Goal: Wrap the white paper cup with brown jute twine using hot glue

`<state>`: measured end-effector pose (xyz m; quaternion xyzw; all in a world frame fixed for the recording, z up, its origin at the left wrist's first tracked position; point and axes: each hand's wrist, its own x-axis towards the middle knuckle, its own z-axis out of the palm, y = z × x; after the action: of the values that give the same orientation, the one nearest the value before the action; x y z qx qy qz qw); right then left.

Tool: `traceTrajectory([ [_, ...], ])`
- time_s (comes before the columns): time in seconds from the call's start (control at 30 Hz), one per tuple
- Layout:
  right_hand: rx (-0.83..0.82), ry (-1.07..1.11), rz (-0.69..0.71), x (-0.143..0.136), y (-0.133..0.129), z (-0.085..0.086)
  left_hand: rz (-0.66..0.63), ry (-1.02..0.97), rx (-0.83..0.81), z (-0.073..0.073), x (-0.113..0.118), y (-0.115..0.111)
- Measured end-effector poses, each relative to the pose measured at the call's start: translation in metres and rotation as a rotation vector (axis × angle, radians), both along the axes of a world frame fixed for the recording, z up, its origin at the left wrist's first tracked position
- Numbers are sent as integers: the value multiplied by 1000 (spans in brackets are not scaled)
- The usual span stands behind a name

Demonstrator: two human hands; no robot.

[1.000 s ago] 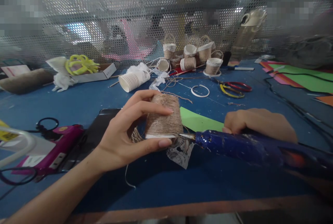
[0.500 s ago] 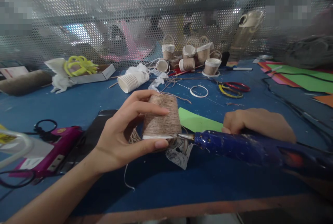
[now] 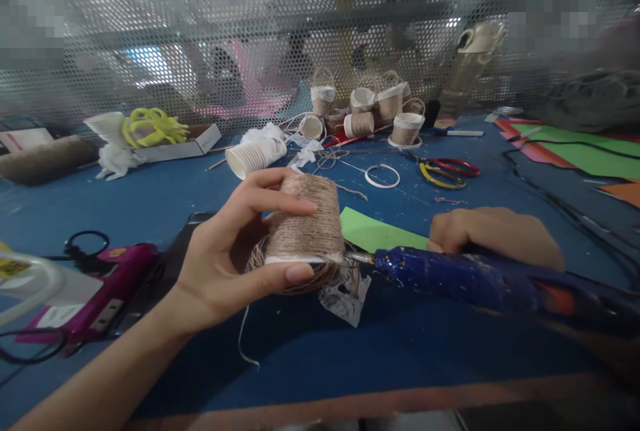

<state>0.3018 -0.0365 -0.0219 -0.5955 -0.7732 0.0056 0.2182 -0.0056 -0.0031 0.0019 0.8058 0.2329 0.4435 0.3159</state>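
Observation:
A paper cup wrapped in brown twine (image 3: 307, 221) is gripped in my left hand (image 3: 225, 254), thumb along its white lower rim and fingers across its far side. From the right, a blue glue gun (image 3: 450, 277) points its metal tip at the cup's lower right edge. My right hand (image 3: 495, 237) is closed round the glue gun, its fingers partly hidden behind the body. Beneath the cup lie a coil of twine (image 3: 300, 284) and a scrap of white lace (image 3: 345, 301). A green paper strip (image 3: 377, 231) lies behind the gun's nozzle.
Twine-covered baskets (image 3: 390, 103) stand at the back, with white paper cups (image 3: 245, 159) to their left. Scissors (image 3: 443, 174) and a white ring (image 3: 383, 176) lie behind the gun. A magenta power strip (image 3: 100, 297) is at left, coloured paper (image 3: 585, 151) at right.
My left hand and the cup have shifted slightly left, and the cup has turned and tilted a little. More of the coil shows beneath it. The glue gun has barely moved.

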Motion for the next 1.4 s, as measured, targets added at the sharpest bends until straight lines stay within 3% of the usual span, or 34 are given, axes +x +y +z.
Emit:
traceTrajectory([
  [0.13,-20,189,199,4,-4,8,-34,-55,72,-3,2,5],
  [0.3,31,320,276,7,-6,5,-61,-42,115,-8,2,9],
  [0.8,48,315,290,18,1,-10,-61,-119,121,-9,2,9],
  [1.13,48,306,276,8,-7,1,-109,-93,102,-8,1,9],
  [1.4,82,315,324,13,11,-9,-89,-62,112,-11,1,8],
])
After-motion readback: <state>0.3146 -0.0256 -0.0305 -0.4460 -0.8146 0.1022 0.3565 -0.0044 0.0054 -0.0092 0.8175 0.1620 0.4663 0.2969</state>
